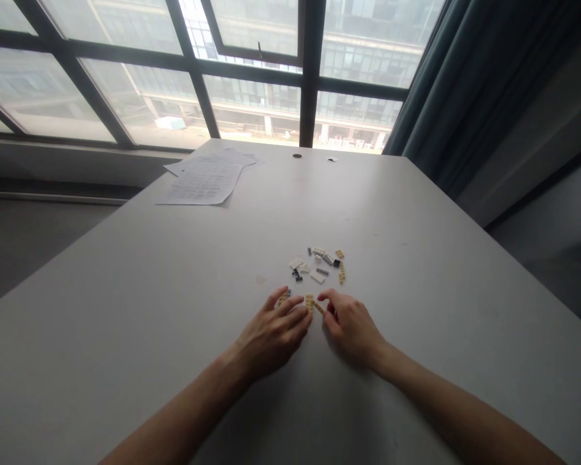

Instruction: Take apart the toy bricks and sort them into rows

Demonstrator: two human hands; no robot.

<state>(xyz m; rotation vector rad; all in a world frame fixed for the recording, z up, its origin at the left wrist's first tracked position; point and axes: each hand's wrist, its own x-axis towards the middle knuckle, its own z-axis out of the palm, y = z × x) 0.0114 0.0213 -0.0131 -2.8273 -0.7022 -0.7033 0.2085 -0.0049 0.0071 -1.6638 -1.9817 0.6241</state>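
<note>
My left hand [278,327] rests low over the table with its fingers spread. Under and beside its index finger sits a tan toy building brick [284,297] with a bit of blue on it, partly covered. A studded tan plate [309,301] lies right at its other fingertips. My right hand [351,325] is curled, thumb and index finger closing around the end of a narrow tan brick piece [318,308]. That piece slants against the right side of the tan plate; whether the two are joined, I cannot tell.
Just beyond my hands lie loose pieces: white tiles [317,277], black pieces [297,275], a grey bar [322,271], a tan strip [341,272] and several others. Printed papers [206,181] lie at the far left of the white table [416,310]. Windows and a dark curtain [445,97] stand behind.
</note>
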